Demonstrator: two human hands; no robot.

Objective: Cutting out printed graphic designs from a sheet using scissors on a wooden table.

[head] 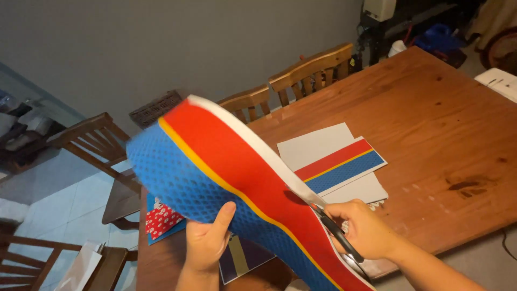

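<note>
While the left hand (pixel 207 242) grips the striped sheet (pixel 226 172) with closed fingers, the right hand (pixel 363 229), closed on scissors (pixel 336 231), should cut slowly along the white edge.

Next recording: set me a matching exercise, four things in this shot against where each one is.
Things:
1. striped sheet
2. scissors
3. striped offcut
4. red patterned paper

Places:
A. lying on the table, right of centre
B. in the right hand
C. at the table's left edge
D. held up by the left hand

Pairs: 1-D, 2-B, 3-A, 4-C
</note>
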